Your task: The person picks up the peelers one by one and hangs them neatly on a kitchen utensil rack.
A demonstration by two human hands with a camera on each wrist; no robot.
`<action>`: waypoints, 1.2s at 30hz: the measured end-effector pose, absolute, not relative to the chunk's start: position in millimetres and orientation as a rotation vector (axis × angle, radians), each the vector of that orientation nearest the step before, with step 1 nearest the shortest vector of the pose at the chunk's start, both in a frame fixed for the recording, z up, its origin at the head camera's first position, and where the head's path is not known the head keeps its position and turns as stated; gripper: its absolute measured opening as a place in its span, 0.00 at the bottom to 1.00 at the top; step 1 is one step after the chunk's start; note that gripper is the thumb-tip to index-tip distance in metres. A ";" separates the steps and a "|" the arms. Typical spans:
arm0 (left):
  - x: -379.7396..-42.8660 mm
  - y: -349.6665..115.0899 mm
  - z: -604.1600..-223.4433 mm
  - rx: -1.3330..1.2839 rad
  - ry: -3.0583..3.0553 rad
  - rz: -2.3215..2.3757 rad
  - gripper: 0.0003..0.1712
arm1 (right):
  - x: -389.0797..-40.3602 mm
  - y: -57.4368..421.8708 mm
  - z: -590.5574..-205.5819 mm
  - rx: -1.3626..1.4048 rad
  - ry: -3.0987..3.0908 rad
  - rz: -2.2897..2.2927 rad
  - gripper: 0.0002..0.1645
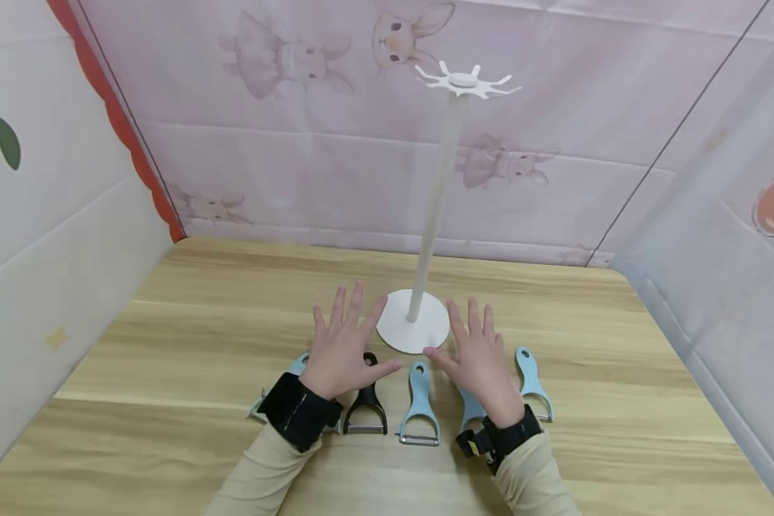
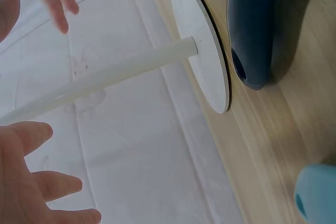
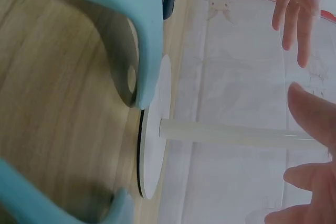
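My left hand, fingers spread, hovers over a black Y-shaped peeler and hides part of a light blue peeler. Spread in the same way, my right hand covers part of another light blue peeler. Between the hands lies a light blue peeler, blade toward me. One more light blue peeler lies right of the right hand. Just beyond the fingertips stands a white rack with a round base. The left wrist view shows bare left fingers holding nothing.
A tall pale post rises from the base to a ring of white hooks with nothing hanging on them. The wood-grain table ends at a pink printed backdrop. White printed sheets border both sides. Black bands wrap both wrists.
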State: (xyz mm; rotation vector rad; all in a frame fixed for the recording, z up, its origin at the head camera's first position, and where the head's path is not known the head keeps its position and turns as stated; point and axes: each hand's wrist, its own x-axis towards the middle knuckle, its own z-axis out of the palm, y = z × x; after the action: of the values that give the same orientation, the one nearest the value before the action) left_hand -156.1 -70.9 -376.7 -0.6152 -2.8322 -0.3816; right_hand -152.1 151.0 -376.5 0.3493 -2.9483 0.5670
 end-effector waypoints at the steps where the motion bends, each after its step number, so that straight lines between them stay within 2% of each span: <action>1: -155.8 -71.4 -376.8 -0.616 -2.833 -0.384 0.55 | -152.3 150.8 -377.0 0.362 -2.932 0.585 0.50; 9: -155.8 -73.1 -374.5 -0.627 -2.831 -0.410 0.54 | -161.2 150.6 -365.3 0.399 -2.737 0.913 0.35; 19: -157.4 -77.9 -371.2 -0.607 -2.894 -0.410 0.48 | -217.5 129.6 -335.8 0.265 -2.543 1.478 0.39; 24: -156.7 -79.1 -369.7 -0.605 -2.886 -0.479 0.40 | -239.9 115.8 -332.9 0.216 -2.314 1.762 0.35; 33: -154.3 -86.7 -366.2 -0.604 -2.858 -0.472 0.35 | -262.2 92.7 -341.9 0.168 -2.063 2.005 0.13; 36: -152.5 -91.7 -363.9 -0.602 -2.848 -0.431 0.34 | -267.9 86.5 -343.4 0.164 -2.016 2.058 0.09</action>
State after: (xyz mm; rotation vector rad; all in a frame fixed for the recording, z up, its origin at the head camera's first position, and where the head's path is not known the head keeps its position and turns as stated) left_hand -152.5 -91.7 -363.9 -0.6019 -2.8477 -0.4313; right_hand -267.9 86.5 -343.4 0.1639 -2.0157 2.0580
